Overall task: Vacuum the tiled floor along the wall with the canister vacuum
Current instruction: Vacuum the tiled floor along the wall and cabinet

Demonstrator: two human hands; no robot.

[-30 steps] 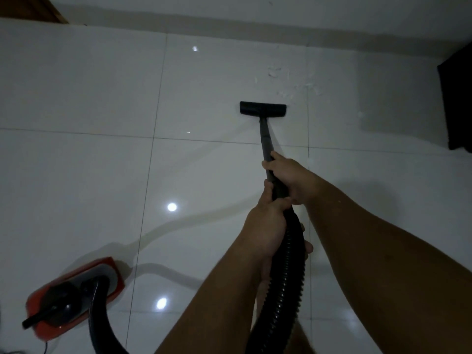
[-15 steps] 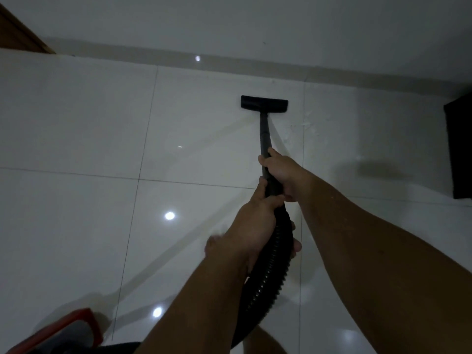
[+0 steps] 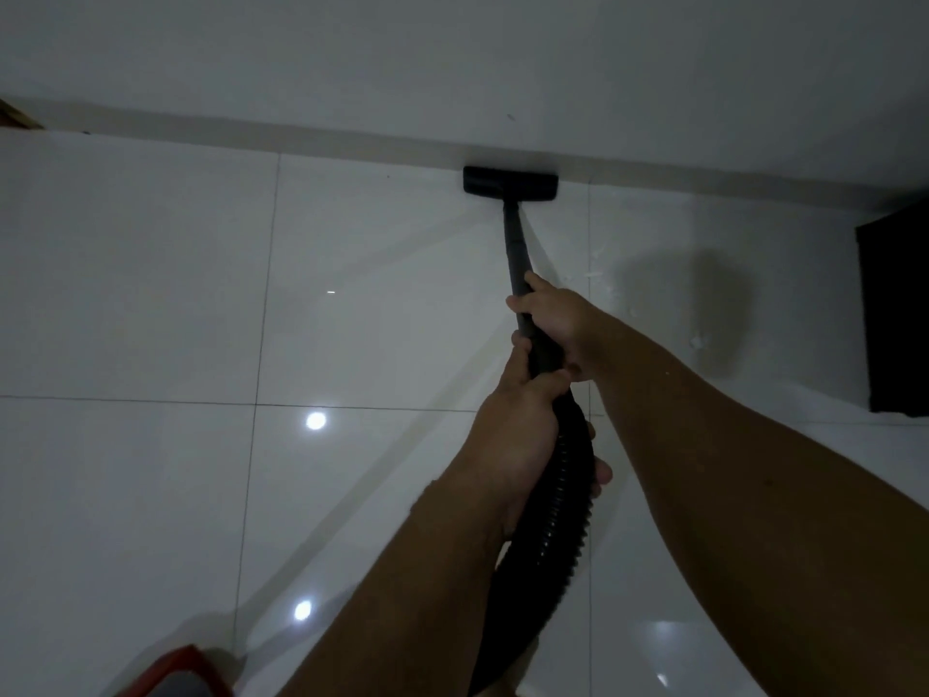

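The black floor nozzle [image 3: 510,182] of the vacuum lies flat on the white tiled floor [image 3: 151,294], right against the skirting of the wall [image 3: 452,52]. A thin black wand [image 3: 515,249] runs back from it to my hands. My right hand [image 3: 558,319] grips the wand at its lower end. Just behind it, my left hand [image 3: 518,435] grips the ribbed black hose [image 3: 553,525], which curves down out of view. A corner of the red canister [image 3: 181,671] shows at the bottom left edge.
A dark piece of furniture [image 3: 895,314] stands on the right against the wall. Small white scraps [image 3: 696,342] lie on the tiles right of the wand. A brown wooden edge [image 3: 15,115] shows at the far left.
The nozzle has slid forward across the tile to the base of the wall. My view has advanced with it, and the red canister has almost dropped out of the frame.
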